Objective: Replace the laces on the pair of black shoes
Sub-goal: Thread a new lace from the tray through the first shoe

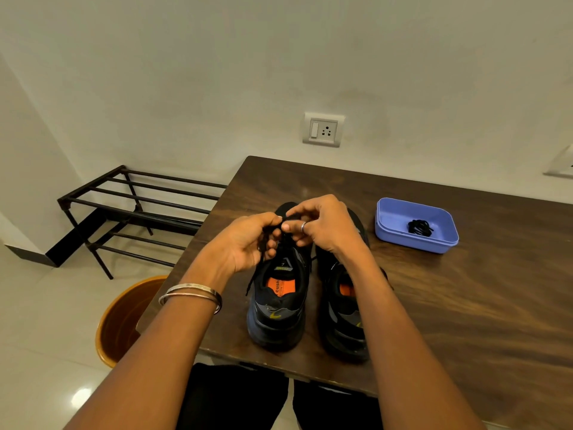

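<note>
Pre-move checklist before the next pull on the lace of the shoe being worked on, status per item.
1. Left hand grips the black lace: ok.
2. Right hand pinches the lace at the top of the left black shoe: ok.
3. Loose lace end hangs down the shoe's side, free of snags: ok.
4. Right black shoe stands beside it, on the dark wooden table: ok.
5. Spare coiled black lace lies in the blue plastic tray: ok.
6. Lace threaded through every eyelet: cannot tell, hands cover them.
</note>
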The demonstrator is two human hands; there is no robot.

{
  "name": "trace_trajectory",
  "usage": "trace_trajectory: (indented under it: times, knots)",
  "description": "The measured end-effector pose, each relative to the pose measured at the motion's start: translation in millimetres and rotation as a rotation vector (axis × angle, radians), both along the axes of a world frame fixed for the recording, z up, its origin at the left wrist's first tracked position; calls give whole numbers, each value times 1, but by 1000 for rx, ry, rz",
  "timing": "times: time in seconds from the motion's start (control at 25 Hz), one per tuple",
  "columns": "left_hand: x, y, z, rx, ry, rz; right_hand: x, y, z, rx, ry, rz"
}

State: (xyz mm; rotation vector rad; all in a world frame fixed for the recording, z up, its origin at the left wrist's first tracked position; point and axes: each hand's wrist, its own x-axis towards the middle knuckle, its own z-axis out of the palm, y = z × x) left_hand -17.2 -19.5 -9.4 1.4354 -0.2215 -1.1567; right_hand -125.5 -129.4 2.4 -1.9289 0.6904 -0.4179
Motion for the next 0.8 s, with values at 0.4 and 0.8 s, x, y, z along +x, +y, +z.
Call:
trace_trajectory:
  times: [0.4,0.8]
  knots:
    - [10,14,-8,-315,237,38,1,-2,-10,242,-120,-90]
    - [-4,0,-13,-274,-65,194,5,-1,-9,75,-79,-88]
